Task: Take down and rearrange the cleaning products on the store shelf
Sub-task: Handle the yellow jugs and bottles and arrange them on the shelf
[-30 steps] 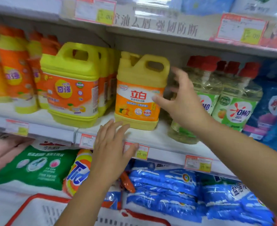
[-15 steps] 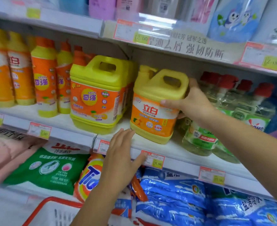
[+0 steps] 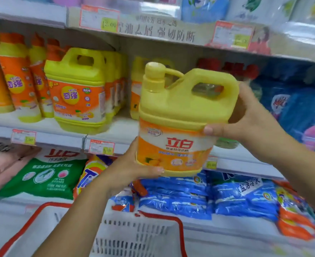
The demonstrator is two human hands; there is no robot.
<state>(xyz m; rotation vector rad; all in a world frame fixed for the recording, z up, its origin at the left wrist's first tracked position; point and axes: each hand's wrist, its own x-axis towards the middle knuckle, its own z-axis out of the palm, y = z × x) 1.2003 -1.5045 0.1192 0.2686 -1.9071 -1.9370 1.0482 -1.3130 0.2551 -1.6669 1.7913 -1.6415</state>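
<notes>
Blurred red-capped bottles (image 3: pixel 233 69) behind jug (image 3: pixel 180 112)

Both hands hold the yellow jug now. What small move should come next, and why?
Probably lower the jug toward the basket. It is off the shelf, the left hand holds its base, the right hand grips its side, and the basket sits below.

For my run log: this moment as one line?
yellow plastic jug with orange label: held off shelf | left hand: holds base | right hand: grips handle end
</notes>
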